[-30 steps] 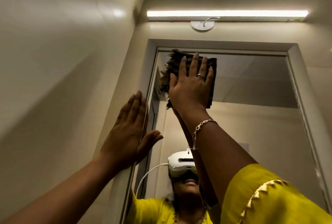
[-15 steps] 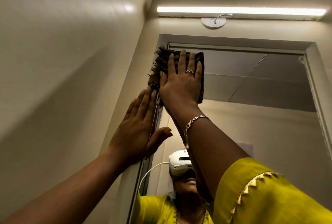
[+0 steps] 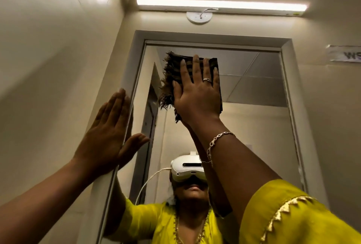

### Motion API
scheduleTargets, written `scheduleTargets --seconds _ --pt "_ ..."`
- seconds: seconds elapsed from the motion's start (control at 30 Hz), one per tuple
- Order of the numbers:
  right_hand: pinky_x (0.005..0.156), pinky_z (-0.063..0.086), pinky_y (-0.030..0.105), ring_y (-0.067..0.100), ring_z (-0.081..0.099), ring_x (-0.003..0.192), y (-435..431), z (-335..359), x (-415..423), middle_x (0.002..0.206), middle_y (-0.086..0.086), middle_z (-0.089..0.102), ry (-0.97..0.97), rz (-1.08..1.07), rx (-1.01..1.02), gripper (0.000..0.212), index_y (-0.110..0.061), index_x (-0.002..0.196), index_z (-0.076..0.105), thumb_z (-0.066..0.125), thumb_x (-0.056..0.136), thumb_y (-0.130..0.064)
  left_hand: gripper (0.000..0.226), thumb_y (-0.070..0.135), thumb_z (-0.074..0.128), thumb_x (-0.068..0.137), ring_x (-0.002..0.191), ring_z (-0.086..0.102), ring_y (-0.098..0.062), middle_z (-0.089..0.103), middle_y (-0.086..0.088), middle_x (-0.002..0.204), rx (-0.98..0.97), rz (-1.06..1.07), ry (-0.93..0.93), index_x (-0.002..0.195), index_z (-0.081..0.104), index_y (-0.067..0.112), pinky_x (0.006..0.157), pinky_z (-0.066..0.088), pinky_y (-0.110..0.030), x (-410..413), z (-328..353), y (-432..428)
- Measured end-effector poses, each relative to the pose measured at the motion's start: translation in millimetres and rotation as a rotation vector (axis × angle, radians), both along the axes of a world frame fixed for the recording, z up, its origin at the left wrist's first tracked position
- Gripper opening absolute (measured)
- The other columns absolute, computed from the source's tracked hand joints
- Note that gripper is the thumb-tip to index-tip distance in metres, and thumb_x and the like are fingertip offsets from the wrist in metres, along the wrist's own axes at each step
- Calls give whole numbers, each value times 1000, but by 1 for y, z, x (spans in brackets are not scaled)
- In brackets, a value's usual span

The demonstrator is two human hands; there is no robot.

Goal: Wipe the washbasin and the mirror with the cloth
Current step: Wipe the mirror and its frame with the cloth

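**Me:** Cloth [image 3: 173, 79] first: it is dark, folded, with a frayed fringe on its left edge, and it lies flat against the upper part of the mirror [image 3: 254, 122]. My right hand [image 3: 197, 97] presses it to the glass with an open palm, fingers straight and slightly fanned, not pinching anything.

**Listener:** What else is on that hand?

**Me:** I wear a ring [image 3: 207, 80] on one finger and a chain bracelet [image 3: 216, 142] at the wrist. My sleeve [image 3: 293, 214] is bright yellow with a gold zigzag trim.

**Listener:** And your left hand?

**Me:** My left hand [image 3: 109, 132] is empty. It rests flat on the mirror's left frame [image 3: 136, 79], fingers together and pointing up, thumb stretched out to the right over the glass.

**Listener:** What does the head camera see around you?

**Me:** I am looking steeply upward. The mirror is tall with a pale frame. In it I see my reflection, wearing a white headset [image 3: 187, 167] with a white cable running from it, and the same yellow garment. Above the mirror a lit tube light [image 3: 220, 6] runs across the wall, with a round white fitting [image 3: 199, 16] just beneath it. A paper label [image 3: 345, 54] is stuck to the wall at the right; its lettering is cut off. The washbasin is out of view.
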State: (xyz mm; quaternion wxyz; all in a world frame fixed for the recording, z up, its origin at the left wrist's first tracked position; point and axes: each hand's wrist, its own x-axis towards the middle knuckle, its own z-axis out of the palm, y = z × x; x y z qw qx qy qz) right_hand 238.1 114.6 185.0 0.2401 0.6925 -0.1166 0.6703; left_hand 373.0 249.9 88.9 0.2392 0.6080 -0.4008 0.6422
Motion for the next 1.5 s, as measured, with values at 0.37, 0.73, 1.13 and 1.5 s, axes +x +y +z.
scheduleTargets --seconds 0.37,0.73,1.13,1.5 --pt "116 3 45 29 7 144 -64 -4 -60 156 8 14 -99 -56 16 68 -24 145 21 6 85 -52 92 70 6 87 141 -14 -12 3 -22 152 -77 -67 24 143 9 -4 113 -10 -21 -8 -3 -15" --pt "116 5 45 30 9 144 -107 -1 -107 156 9 14 -129 -143 60 69 -24 146 20 5 85 -53 89 67 6 89 142 -3 -27 3 -21 153 -59 -13 40 143 10 -4 116 -7 -27 -1 -2 -15" --pt "115 -1 45 33 6 143 -83 -18 -80 155 14 11 -217 -119 169 64 -19 146 17 11 90 -50 94 73 7 86 140 3 -26 7 -20 152 -97 -190 56 141 11 -3 112 -8 -16 -13 -4 -15" --pt "110 -12 43 35 0 143 -2 -27 -1 155 16 7 -161 -60 141 62 -17 147 14 13 92 -45 88 67 13 89 140 5 -24 10 -19 152 -103 -215 39 142 15 -3 113 -4 -17 -6 -5 -14"
